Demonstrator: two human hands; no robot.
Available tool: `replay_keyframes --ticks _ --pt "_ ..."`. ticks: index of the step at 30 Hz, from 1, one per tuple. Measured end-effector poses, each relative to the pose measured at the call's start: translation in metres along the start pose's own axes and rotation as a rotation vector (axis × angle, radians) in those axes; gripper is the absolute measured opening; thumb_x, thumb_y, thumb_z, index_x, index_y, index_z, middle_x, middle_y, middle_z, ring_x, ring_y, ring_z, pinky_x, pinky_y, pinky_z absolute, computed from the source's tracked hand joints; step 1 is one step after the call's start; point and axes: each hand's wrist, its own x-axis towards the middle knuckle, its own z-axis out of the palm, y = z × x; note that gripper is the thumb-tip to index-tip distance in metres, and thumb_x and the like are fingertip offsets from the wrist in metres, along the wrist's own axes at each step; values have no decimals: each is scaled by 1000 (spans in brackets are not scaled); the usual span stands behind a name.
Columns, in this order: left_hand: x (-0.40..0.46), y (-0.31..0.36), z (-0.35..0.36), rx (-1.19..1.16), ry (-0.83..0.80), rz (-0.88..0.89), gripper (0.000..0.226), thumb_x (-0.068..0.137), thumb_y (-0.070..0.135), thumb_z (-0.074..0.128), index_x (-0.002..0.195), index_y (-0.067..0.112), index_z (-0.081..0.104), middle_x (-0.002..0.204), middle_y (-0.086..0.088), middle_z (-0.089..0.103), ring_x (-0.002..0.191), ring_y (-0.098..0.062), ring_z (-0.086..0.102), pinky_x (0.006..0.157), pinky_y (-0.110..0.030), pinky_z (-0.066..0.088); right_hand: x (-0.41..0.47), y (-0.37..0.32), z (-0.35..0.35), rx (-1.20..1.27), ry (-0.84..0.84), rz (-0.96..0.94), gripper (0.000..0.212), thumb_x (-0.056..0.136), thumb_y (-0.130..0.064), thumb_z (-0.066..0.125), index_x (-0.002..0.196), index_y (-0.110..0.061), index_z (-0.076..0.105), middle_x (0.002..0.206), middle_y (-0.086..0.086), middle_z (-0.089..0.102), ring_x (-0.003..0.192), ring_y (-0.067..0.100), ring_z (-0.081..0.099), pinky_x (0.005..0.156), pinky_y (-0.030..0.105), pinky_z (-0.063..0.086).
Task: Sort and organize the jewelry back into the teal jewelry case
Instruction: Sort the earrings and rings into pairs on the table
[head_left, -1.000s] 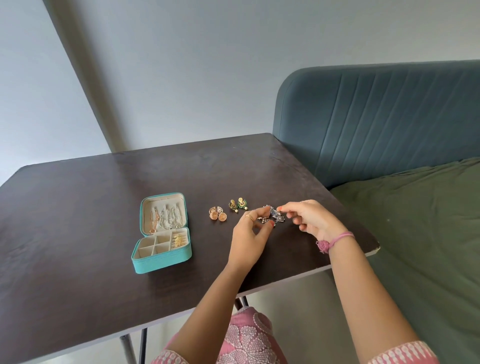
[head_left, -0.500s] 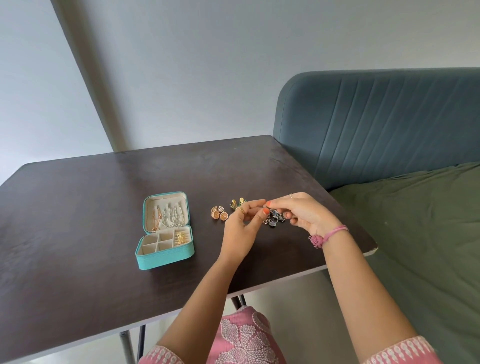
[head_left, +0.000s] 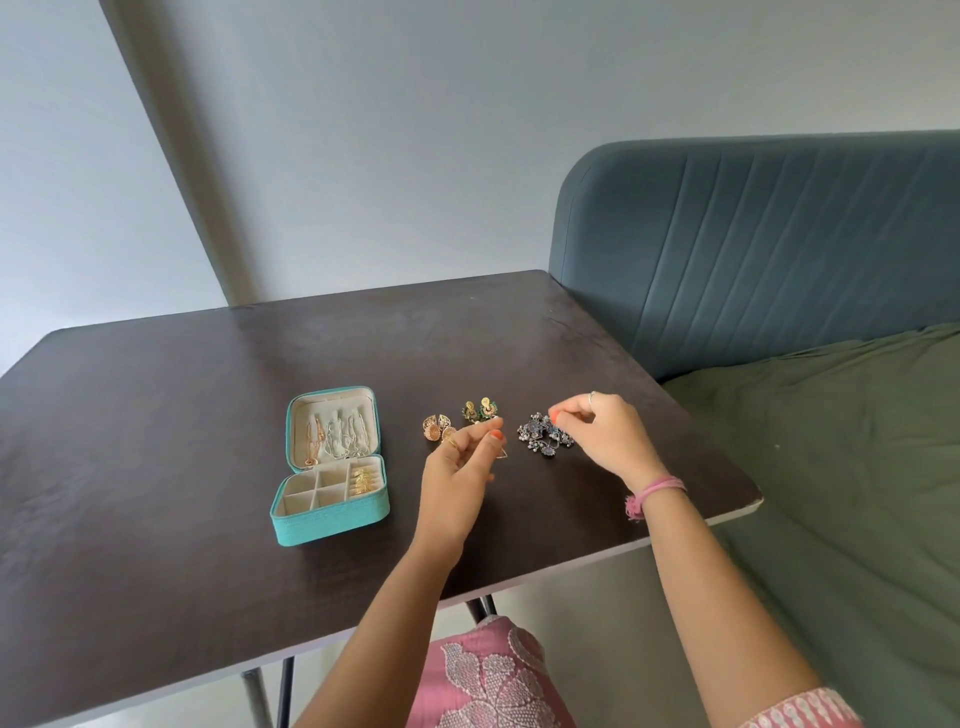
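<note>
Dark table (head_left: 156, 415), open teal case (head_left: 332, 467) left of hands, both pinching jewelry.

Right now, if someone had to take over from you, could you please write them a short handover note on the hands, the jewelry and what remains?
Left hand: raised over the table, thumb and forefinger pinching something small; I cannot tell what.
Right hand: fingertips pinching at the dark silver cluster lying on the table.
Teal jewelry case: open, left of the hands. Chains hang in the lid, gold pieces sit in one right-hand compartment; the other compartments look empty.
Left to stow: gold earrings, green-and-gold earrings and the cluster, all loose on the table. Then close the case.
</note>
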Motion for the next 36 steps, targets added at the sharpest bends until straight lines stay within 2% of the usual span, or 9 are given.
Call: replay_keyframes --ticks 3,5,8,13,19,24,26,30,36 --pt "-2 -5 -2 4 19 -38 18 94 24 58 108 24 70 94 9 71 86 1 63 64 -11 45 -1 7 10 -82 -13 52 19 86 -35 66 87 -19 77 80 -6 67 106 19 62 86 30 46" --pt "-3 -7 -3 9 26 -46 18 94 24 59 108 23 70 92 9 71 84 2 63 65 -10 46 1 6 14 -91 10 81 25 85 -41 66 82 -19 76 89 -4 71 116 20 58 95 40 45" --pt "-3 -8 -2 27 27 -51 19 93 25 59 108 23 70 92 9 72 84 4 64 66 -10 47 5 2 19 -185 -3 123 38 85 -46 64 84 -10 75 95 1 72 105 24 59 88 36 40" --pt "-2 -7 -4 -24 46 -80 17 93 22 58 105 25 71 94 8 72 90 -3 64 69 -14 47 10 -1 19 -250 -43 174 36 85 -43 63 91 -10 75 96 1 71 99 25 57 81 34 28" --pt "-2 -8 -4 -46 45 -91 18 93 20 60 107 22 70 98 5 72 88 -2 63 69 -14 47 12 -1 15 -172 -95 190 30 80 -33 65 85 -5 74 88 5 71 93 24 61 87 34 43" --pt "-2 -9 -4 -41 22 -95 19 90 16 63 108 21 69 92 8 70 80 6 63 73 -13 48 18 -1 -6 -204 -163 114 42 85 -35 63 91 6 66 92 25 65 96 30 62 61 25 36" --pt "-2 -9 -2 -33 7 -96 19 89 15 64 107 21 69 87 9 69 75 8 62 72 -11 48 18 -2 -12 -233 -189 58 42 88 -36 61 92 6 66 96 24 66 94 34 61 63 25 39" --pt "1 -5 4 19 -48 -98 16 89 13 65 102 22 68 81 6 66 67 9 58 66 -8 44 12 -5 -15 -265 -179 -16 29 92 -35 59 95 -8 71 92 -1 64 92 23 61 76 31 45" --pt "5 -1 18 162 -128 -137 13 88 18 65 100 21 70 83 4 72 73 2 64 69 -11 46 0 -7 -7 -297 -32 -263 15 92 -26 58 94 -16 69 87 -1 68 77 13 62 67 28 49"
